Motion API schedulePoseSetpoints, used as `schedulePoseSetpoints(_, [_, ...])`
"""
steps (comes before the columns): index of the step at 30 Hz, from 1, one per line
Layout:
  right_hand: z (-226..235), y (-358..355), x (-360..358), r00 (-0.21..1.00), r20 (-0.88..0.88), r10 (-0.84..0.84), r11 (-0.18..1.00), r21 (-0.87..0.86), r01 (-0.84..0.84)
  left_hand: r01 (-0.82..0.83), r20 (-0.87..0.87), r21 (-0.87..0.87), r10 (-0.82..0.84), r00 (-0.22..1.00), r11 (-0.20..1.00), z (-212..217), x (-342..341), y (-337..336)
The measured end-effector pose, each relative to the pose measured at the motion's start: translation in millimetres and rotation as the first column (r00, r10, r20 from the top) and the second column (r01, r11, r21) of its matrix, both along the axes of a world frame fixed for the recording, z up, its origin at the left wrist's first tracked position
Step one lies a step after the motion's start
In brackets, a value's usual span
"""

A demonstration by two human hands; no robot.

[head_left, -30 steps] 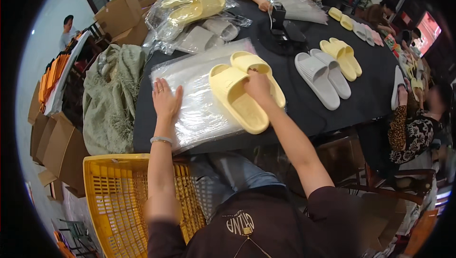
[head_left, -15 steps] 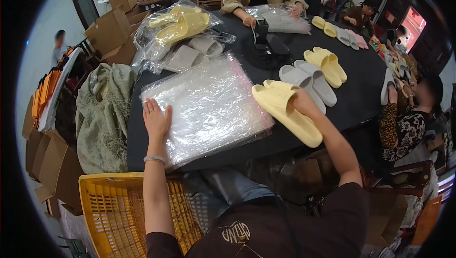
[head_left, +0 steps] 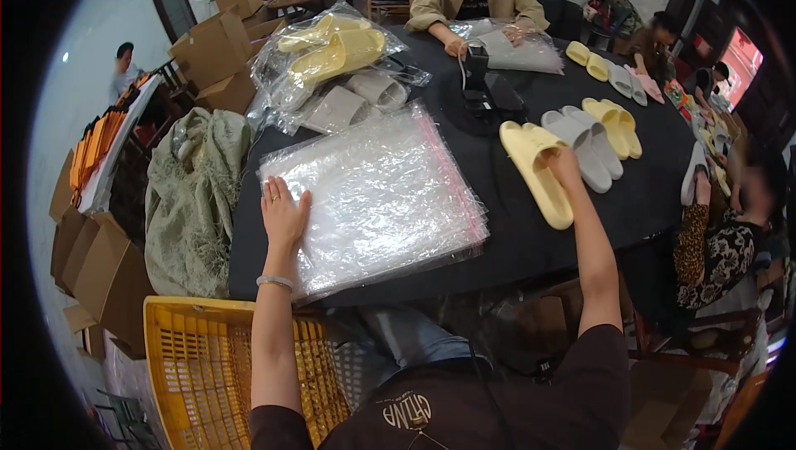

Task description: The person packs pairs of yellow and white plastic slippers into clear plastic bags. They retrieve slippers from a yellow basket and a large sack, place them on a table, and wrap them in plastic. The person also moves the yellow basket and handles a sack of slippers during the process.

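Observation:
My left hand [head_left: 284, 213] lies flat, fingers stretched, on the near left part of a stack of clear plastic bags [head_left: 377, 193] with a pink strip along its right edge. My right hand [head_left: 565, 170] grips a pale yellow slipper [head_left: 524, 150] by its strap, fingers tucked inside and partly hidden. Whether a second slipper is held with it I cannot tell. The slipper is right of the bags, beside a pair of grey slippers [head_left: 587, 147]. Beyond those stands another yellow pair [head_left: 618, 128].
Bagged yellow slippers [head_left: 338, 56] and bagged grey slippers [head_left: 338, 110] are piled behind the bags. A black device [head_left: 477, 77] stands mid-table, with a co-worker's hand [head_left: 454, 44] beside it. A yellow crate [head_left: 195, 305] is at my lower left; a green sack [head_left: 197, 201] stands left of the table.
My right hand has carried the yellow slipper right and away from the edge of the bag stack, turning it more upright in view. My left hand stays on the bags. The view has shifted slightly.

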State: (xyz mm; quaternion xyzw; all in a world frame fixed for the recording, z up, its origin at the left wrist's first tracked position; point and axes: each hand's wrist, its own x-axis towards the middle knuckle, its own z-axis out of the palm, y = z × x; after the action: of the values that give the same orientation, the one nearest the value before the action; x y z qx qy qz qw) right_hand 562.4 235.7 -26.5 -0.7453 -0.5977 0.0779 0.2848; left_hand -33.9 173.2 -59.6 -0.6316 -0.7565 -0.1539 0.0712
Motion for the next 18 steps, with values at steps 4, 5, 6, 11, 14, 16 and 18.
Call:
schedulePoseSetpoints(4, [-60,47,102,0.933,0.241,-0.267,0.939,0.282,0.196,0.024,0.038,0.034,-0.025,0.999,0.999,-2,6,11])
schedulePoseSetpoints(5, [-81,44,139,0.919,0.182,-0.350,0.850,0.473,0.231,0.085,0.087,0.056,-0.090,0.992,0.995,0,18,22])
schedulePoseSetpoints(6, [-84,61,83,0.932,0.147,-0.332,0.941,-0.015,0.337,0.001,0.050,0.023,-0.002,0.999,1.000,-2,-5,-1])
schedulePoseSetpoints(11, [-100,77,172,0.921,0.273,-0.278,0.960,0.094,0.262,0.044,0.134,0.097,-0.057,0.989,0.994,5,9,9])
schedulePoseSetpoints(14, [-88,89,166,0.970,-0.233,0.061,0.998,0.004,-0.062,0.067,0.133,0.126,-0.084,0.988,0.990,-14,-9,7])
schedulePoseSetpoints(16, [-72,82,110,0.895,-0.436,0.094,0.996,0.031,-0.089,0.056,0.258,0.027,-0.061,0.964,0.998,-7,-20,-1])
schedulePoseSetpoints(18, [-36,67,64,0.975,-0.149,0.163,0.958,0.262,-0.120,0.036,0.424,0.029,-0.045,0.905,0.999,6,-31,6])
